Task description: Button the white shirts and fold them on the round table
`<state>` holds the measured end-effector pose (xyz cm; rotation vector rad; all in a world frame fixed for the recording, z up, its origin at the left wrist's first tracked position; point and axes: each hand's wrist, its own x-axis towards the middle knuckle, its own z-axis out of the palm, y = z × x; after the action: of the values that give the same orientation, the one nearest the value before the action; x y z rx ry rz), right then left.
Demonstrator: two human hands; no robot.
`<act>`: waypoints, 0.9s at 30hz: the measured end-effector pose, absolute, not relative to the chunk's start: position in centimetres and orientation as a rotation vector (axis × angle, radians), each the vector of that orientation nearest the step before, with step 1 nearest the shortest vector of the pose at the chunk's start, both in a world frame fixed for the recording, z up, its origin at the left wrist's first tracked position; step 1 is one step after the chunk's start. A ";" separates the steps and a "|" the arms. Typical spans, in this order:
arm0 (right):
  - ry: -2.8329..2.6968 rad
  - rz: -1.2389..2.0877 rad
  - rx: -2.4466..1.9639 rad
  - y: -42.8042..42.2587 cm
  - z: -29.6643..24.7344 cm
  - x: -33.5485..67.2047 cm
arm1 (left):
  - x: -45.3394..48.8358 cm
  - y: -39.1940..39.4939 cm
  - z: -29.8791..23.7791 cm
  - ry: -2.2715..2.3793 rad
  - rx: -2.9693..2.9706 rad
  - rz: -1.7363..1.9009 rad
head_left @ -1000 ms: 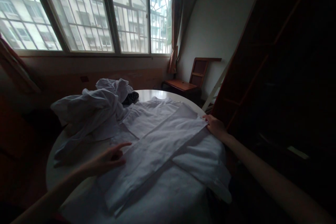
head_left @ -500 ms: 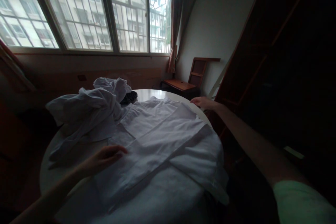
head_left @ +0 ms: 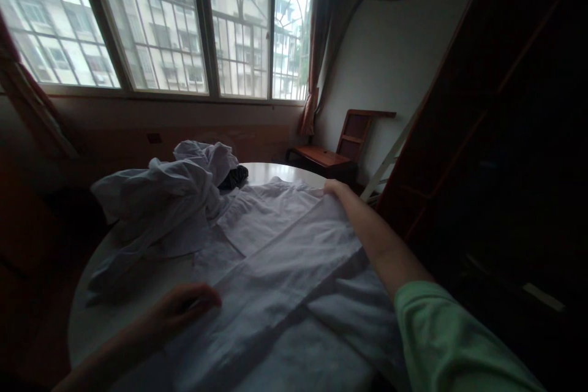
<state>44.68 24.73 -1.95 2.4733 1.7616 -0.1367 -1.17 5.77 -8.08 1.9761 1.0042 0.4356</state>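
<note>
Cloth (head_left: 285,257), white and creased, lies spread on the round table (head_left: 271,171) beside a crumpled white heap (head_left: 169,187). My right hand (head_left: 335,187) is at the cloth's far edge; I can't tell if it pinches. My left hand (head_left: 186,307) curls loosely, empty, by its left side.

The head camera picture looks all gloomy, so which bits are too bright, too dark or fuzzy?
In the head view, the window is bright and washed out; in that same view, the far right sinks into near-black shadow, the table gleams at its far end, and the left hand looks dim and soft-edged beside the greyish-looking white cloth.
</note>
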 end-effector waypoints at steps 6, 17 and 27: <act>1.716 -0.090 2.536 25.0 -2.8 45.5 | -1.5 5.3 -8.1 0.987 1.989 0.454; 1.620 0.088 2.817 26.8 -2.2 46.8 | -2.0 6.0 -8.9 0.776 2.132 0.379; 2.027 -0.231 2.621 26.8 -2.0 48.8 | -2.3 6.2 -8.4 0.884 2.055 0.313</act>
<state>48.83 26.84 -2.05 2.6209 2.0268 -0.2311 -2.25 6.21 -8.43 2.0555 0.8839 0.3134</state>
